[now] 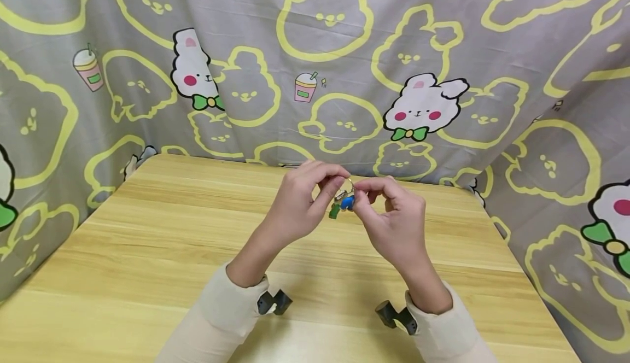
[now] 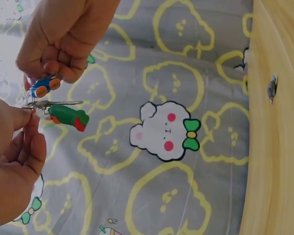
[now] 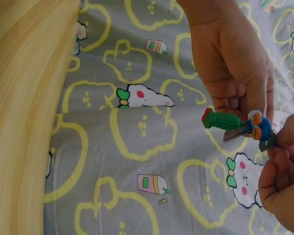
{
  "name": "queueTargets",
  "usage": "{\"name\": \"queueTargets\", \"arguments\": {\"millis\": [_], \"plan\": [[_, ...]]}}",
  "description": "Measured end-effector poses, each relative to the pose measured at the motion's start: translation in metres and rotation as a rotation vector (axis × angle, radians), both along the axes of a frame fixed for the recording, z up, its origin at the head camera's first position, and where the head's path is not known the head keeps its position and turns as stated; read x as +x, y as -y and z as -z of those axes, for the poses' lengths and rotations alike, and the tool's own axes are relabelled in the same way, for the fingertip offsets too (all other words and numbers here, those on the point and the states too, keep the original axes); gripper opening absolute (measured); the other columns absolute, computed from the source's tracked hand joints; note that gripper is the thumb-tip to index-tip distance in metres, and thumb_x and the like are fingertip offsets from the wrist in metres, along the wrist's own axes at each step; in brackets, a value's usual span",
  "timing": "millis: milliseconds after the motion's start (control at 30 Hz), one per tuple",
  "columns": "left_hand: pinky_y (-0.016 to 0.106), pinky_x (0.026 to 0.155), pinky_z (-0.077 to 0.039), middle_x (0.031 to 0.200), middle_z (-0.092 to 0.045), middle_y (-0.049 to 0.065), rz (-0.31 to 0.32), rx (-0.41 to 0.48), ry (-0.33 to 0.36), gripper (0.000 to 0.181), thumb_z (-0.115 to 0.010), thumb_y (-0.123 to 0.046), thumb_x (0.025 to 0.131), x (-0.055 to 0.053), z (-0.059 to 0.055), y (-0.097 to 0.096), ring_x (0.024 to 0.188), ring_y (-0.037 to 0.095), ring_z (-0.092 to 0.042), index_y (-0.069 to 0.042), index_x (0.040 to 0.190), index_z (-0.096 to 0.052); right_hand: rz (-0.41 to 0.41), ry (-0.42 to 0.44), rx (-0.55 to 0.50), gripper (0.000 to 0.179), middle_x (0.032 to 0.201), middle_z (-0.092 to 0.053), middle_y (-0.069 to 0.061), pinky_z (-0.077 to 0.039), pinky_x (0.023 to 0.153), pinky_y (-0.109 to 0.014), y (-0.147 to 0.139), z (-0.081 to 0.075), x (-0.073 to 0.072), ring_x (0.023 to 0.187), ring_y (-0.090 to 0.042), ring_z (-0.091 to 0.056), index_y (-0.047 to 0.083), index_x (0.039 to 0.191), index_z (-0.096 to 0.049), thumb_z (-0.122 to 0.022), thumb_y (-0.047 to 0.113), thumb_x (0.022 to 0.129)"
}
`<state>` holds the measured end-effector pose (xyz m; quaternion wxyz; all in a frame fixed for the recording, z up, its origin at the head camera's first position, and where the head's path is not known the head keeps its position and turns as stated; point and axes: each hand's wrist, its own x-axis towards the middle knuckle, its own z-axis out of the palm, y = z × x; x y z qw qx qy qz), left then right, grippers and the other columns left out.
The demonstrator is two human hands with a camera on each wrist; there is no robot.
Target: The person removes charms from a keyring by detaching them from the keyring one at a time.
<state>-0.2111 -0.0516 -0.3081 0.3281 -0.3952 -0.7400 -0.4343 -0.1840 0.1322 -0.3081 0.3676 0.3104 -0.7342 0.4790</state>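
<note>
A key ring [image 1: 351, 182] with metal keys [image 3: 237, 132], a green charm [image 1: 334, 211] and a blue charm [image 1: 348, 203] is held above the table between both hands. The left hand [image 1: 307, 199] pinches the ring from the left with thumb and index finger. From the right, the right hand [image 1: 394, 212] pinches the ring beside the blue charm, fingertips close to the left hand's. In the left wrist view the green charm [image 2: 68, 116] hangs free, and the blue charm [image 2: 45, 87] has orange parts. Fingers hide part of the ring.
Beneath the hands lies a wood-grain table [image 1: 147, 253]. A grey patterned curtain [image 1: 256, 133] hangs behind it and at both sides. In the left wrist view a small dark object [image 2: 271, 90] with a bit of blue lies on the table. Dark camera mounts [image 1: 274, 302] sit on both cuffs.
</note>
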Motion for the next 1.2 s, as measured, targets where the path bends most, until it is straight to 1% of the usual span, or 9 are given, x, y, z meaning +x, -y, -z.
{"name": "queueTargets", "arguments": {"millis": [100,200,367,533,700,867,967,1067,1200], "plan": [[0.026,0.068,-0.047,0.086,-0.068,0.003,-0.015,-0.007,-0.015,0.008,-0.066,-0.005,0.1,0.0,0.0003,0.0008,0.075,0.012,-0.056,-0.002,0.102,-0.072,-0.005,0.005,0.0,0.008,0.08,-0.073,-0.007,-0.046,0.058,-0.016,0.0003,0.0003,-0.0005,0.071,-0.01,-0.061,-0.004,0.091,-0.073,-0.071,-0.009,0.085],[0.026,0.066,-0.047,0.081,-0.065,0.001,-0.039,0.009,-0.01,0.006,-0.066,-0.006,0.099,0.0001,0.0003,0.0016,0.074,0.012,-0.055,-0.003,0.1,-0.071,0.0,0.002,0.016,0.009,0.082,-0.073,-0.009,-0.05,0.062,-0.018,0.001,0.0001,-0.0006,0.07,-0.011,-0.061,-0.003,0.092,-0.073,-0.071,-0.009,0.085],[0.026,0.064,-0.045,0.078,-0.063,0.001,-0.067,0.038,-0.006,0.008,-0.065,-0.007,0.1,-0.0002,-0.0002,0.0009,0.074,0.012,-0.055,-0.002,0.1,-0.071,0.046,0.017,0.076,0.013,0.084,-0.074,-0.004,-0.051,0.064,-0.019,0.001,-0.0011,0.0006,0.07,-0.012,-0.061,0.0,0.096,-0.075,-0.074,-0.007,0.086],[0.027,0.062,-0.045,0.078,-0.064,0.002,-0.077,0.06,-0.007,0.007,-0.066,-0.006,0.099,-0.0002,0.0006,-0.0006,0.073,0.014,-0.057,-0.002,0.099,-0.071,0.07,0.106,0.108,0.011,0.084,-0.074,-0.002,-0.05,0.063,-0.019,0.0007,-0.0017,0.0023,0.072,-0.012,-0.062,-0.001,0.1,-0.076,-0.075,-0.003,0.089],[0.026,0.064,-0.048,0.078,-0.066,0.002,-0.075,0.049,-0.002,0.007,-0.067,-0.006,0.099,-0.0005,0.0019,-0.0019,0.072,0.015,-0.058,-0.001,0.1,-0.071,0.093,0.204,0.118,0.008,0.083,-0.073,-0.002,-0.051,0.065,-0.018,0.0013,-0.0018,0.0028,0.072,-0.012,-0.063,0.0,0.099,-0.077,-0.074,0.001,0.092],[0.024,0.065,-0.051,0.079,-0.068,0.002,-0.055,0.031,-0.008,0.006,-0.069,-0.004,0.097,-0.0024,0.0018,-0.0008,0.071,0.013,-0.06,0.0,0.101,-0.071,0.133,0.252,0.112,0.007,0.079,-0.073,-0.001,-0.051,0.061,-0.019,0.0008,-0.0024,0.0026,0.069,-0.012,-0.063,0.001,0.099,-0.077,-0.073,0.004,0.094],[0.023,0.065,-0.052,0.078,-0.069,0.003,-0.036,0.033,-0.021,0.005,-0.071,-0.004,0.095,-0.0033,0.0015,-0.0002,0.07,0.013,-0.061,-0.001,0.099,-0.07,0.152,0.245,0.113,0.007,0.08,-0.073,-0.001,-0.05,0.062,-0.018,0.0007,-0.0022,0.0022,0.07,-0.012,-0.063,0.001,0.099,-0.077,-0.073,0.005,0.095],[0.022,0.063,-0.051,0.077,-0.068,0.002,-0.034,0.037,-0.028,0.004,-0.073,-0.003,0.094,-0.0036,0.0013,0.0001,0.069,0.012,-0.059,-0.002,0.095,-0.07,0.169,0.209,0.125,0.006,0.081,-0.073,-0.002,-0.05,0.064,-0.016,0.0007,-0.0014,0.0018,0.071,-0.011,-0.063,0.001,0.098,-0.077,-0.073,0.005,0.094],[0.022,0.063,-0.051,0.076,-0.067,0.001,-0.034,0.041,-0.015,0.004,-0.074,-0.002,0.093,-0.0027,0.001,0.0005,0.069,0.01,-0.058,-0.003,0.094,-0.07,0.179,0.172,0.137,0.006,0.082,-0.074,-0.003,-0.05,0.066,-0.015,0.0011,-0.0008,0.0016,0.072,-0.011,-0.063,0.001,0.097,-0.077,-0.074,0.005,0.094]]}}
